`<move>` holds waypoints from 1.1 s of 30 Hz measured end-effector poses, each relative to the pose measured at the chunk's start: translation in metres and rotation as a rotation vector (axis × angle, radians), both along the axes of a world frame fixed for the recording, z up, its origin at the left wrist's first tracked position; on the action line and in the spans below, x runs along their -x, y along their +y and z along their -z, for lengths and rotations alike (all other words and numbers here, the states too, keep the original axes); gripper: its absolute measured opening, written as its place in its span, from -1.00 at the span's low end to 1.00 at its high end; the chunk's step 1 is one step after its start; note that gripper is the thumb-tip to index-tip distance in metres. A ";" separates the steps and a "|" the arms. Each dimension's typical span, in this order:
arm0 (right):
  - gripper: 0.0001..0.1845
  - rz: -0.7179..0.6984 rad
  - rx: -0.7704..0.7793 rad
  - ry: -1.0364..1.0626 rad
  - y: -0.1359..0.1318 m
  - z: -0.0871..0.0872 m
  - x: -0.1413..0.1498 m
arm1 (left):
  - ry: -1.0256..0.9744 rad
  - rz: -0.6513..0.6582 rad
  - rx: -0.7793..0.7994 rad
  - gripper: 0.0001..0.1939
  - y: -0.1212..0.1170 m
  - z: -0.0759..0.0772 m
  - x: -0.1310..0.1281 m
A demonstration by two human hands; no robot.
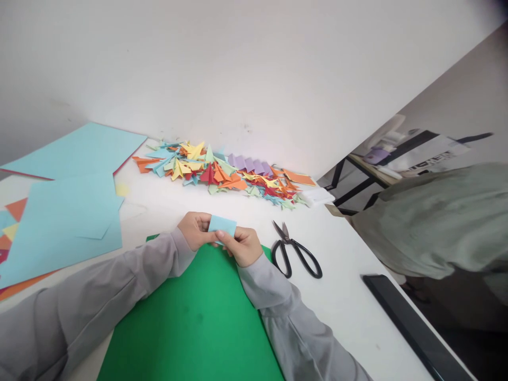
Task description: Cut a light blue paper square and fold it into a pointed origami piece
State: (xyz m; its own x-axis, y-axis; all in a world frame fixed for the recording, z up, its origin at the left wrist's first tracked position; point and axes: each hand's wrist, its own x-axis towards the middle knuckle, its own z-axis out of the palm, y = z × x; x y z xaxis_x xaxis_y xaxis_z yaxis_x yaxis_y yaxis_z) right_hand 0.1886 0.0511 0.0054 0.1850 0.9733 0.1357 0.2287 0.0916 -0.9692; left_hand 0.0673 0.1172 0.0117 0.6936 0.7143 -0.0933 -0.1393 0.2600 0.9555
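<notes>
above the near end of a green paper sheet point(190, 317) on the white table point(349, 296), the left hand point(195, 229) and the right hand point(243, 246) pinch a small folded light-blue paper piece point(223, 225) between them, each closed on one end of it; both arms wear grey sleeves. just to the right lie black scissors point(296, 251), blades shut; farther back a heap of folded coloured paper shapes point(226, 173) runs along the wall, large light-blue sheets point(67, 211) lie at the left, and a person in a pale green top point(432, 222) stands beyond the table's right edge.
</notes>
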 end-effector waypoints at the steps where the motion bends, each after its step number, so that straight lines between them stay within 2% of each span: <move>1: -0.59 -0.024 0.010 0.022 -0.001 -0.001 0.000 | -0.002 0.019 0.004 -0.60 0.000 0.000 0.000; 7: -0.56 -0.090 0.073 0.157 0.000 -0.004 -0.001 | 0.009 0.086 0.037 -0.53 0.000 0.000 0.001; 12: -0.52 0.020 0.102 0.244 0.005 -0.001 -0.003 | 0.021 -0.020 0.060 -0.54 -0.001 -0.003 -0.001; 15: -0.54 0.061 0.112 0.257 0.005 0.002 -0.005 | 0.019 -0.040 0.057 -0.56 0.000 -0.003 -0.001; 24: -0.63 -0.102 0.026 0.253 0.005 0.000 -0.004 | -0.002 0.026 0.067 -0.57 0.001 -0.001 0.000; 29: -0.63 -0.026 0.075 0.388 0.009 0.002 -0.008 | -0.083 -0.062 0.174 -0.50 0.001 0.002 -0.002; 33: -0.62 -0.022 0.084 0.433 0.009 0.003 -0.010 | -0.108 -0.026 0.231 -0.44 0.001 0.002 -0.002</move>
